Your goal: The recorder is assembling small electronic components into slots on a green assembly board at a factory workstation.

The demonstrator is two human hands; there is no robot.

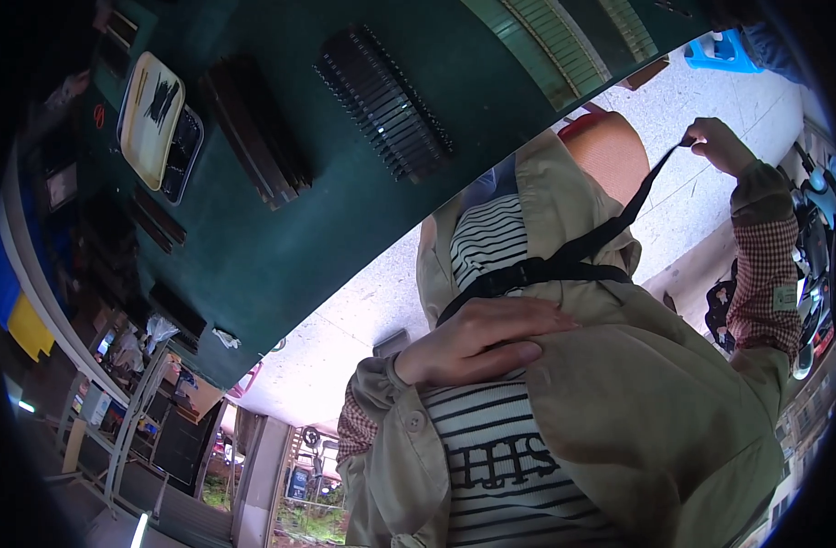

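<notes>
A black strap (587, 245) with a buckle (518, 274) runs round my waist, over a beige jacket and a striped shirt. My right hand (718, 146), held out to the far right, pinches the strap's loose end. From there the strap stretches taut in a slant down to the buckle. My left hand (486, 340) lies flat across my belly just below the buckle, its fingers extended over the shirt and the jacket's edge. Nothing shows in that hand, though its palm is hidden.
A green table (281, 260) in front bears a stack of dark slotted strips (381, 102), long brown bars (253, 132) and a cream tray (149, 119) with dark pieces. An orange-brown stool seat (610, 151) stands beside me. A blue plastic stool (721, 52) is farther off.
</notes>
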